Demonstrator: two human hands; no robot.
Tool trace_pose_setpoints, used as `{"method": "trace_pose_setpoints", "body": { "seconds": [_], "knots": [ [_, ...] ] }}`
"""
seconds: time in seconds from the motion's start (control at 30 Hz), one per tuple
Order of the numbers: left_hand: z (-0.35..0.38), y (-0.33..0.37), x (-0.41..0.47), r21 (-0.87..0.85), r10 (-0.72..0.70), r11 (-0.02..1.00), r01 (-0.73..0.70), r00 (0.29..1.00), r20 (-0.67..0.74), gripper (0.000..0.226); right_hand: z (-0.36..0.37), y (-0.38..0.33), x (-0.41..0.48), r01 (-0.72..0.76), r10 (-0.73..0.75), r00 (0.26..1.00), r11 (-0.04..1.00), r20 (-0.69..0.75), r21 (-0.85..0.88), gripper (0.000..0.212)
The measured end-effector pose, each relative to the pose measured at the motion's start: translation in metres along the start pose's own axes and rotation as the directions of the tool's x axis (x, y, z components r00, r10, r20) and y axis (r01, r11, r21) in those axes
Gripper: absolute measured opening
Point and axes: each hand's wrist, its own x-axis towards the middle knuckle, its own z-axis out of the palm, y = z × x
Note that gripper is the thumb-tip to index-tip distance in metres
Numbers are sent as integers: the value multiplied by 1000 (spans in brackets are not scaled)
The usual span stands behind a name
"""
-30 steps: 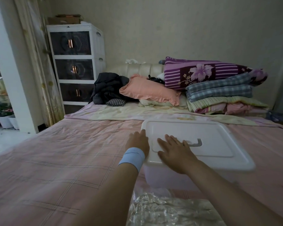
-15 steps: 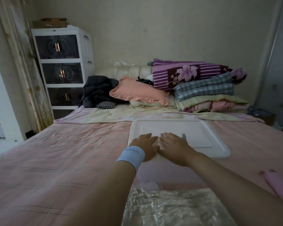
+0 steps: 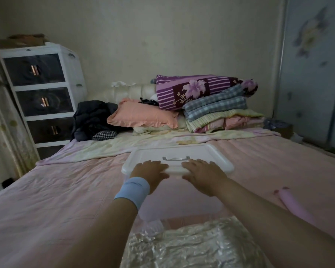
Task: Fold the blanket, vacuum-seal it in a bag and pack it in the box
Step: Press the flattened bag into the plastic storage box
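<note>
Both hands, the left hand (image 3: 150,170) and right hand (image 3: 202,173), are resting flat and unclenched on the near edge of the box (image 3: 177,187)'s lid (image 3: 201,151) mid-bed, while the sealed bag (image 3: 191,246) is lying at the bed (image 3: 46,200)'s near edge, so the lid may be slipping sideways if lifted unevenly.

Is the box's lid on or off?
On: the white lid sits flat over the box, both hands resting on its near edge.

Dim bedroom: pink bed (image 3: 46,200), white drawer unit (image 3: 41,93), beige wall (image 3: 162,35).

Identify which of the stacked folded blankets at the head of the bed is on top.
The purple striped blanket with the lily print; the grey checked and pale green striped ones lie beneath it.
</note>
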Motion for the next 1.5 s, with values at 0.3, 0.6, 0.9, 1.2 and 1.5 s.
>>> {"method": "trace_pose_setpoints", "body": {
  "seconds": [0.3, 0.6, 0.9, 1.2, 1.5],
  "knots": [
    [-19, 39, 18, -43, -3, 999, -11, 954, -300, 45, -23, 42, -2, -95, -77, 906, 922, -416, -376, 63],
    [-32, 179, 65, -61, 157, 980, -188, 930, -332, 63, -39, 136, -77, -317, 168, 929, 822, -330, -473, 61],
    [2, 304, 97, -183, 347, 930, -320, 927, 141, 58, 16, 226, -148, -398, 361, 917, 848, -169, -350, 49],
    [33, 298, 79, -277, 349, 919, -280, 904, 246, 56, 40, 218, -155, -350, 333, 880, 937, 339, -13, 68],
    [22, 197, 20, -344, 161, 935, -91, 970, 180, 38, 4, 109, -114, -251, 198, 955, 936, 221, 247, 34]
  ]
}}
